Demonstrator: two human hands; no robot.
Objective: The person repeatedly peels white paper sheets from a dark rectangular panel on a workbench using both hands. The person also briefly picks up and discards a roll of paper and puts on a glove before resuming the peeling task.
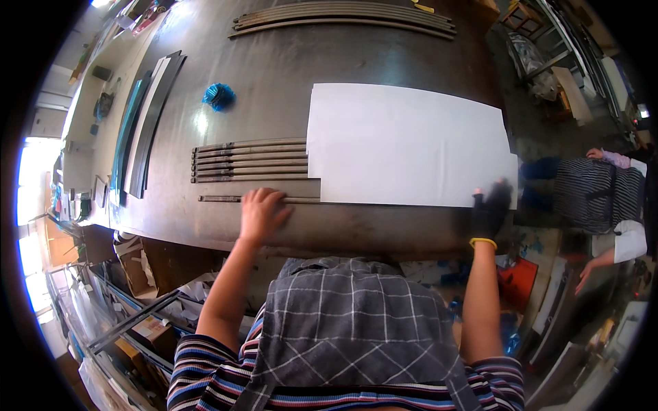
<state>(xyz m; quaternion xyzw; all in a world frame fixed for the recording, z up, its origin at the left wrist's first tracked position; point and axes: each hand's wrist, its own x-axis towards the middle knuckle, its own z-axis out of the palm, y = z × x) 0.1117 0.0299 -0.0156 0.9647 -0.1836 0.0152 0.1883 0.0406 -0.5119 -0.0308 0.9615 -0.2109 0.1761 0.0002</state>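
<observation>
My bare left hand (262,214) reaches over a single thin metal rod (219,198) near the table's front edge, its thumb apart from its bent fingers. Just beyond it, several similar rods (250,162) lie side by side, their right parts hidden under a large white sheet (411,147). My right hand (492,205) wears a dark fingerless glove and a yellow wristband. It is at the sheet's near right corner, thumb and fingers apart, slightly blurred. Nothing shows in its grip. The sheet looks stacked, with slightly uneven edges.
A crumpled blue ball (218,97) lies on the dark metal table (274,82). More long rods (343,20) lie at the far side. Long dark and white strips (147,127) lie at the left. A person in a striped garment (589,195) stands to the right. Racks (116,329) stand lower left.
</observation>
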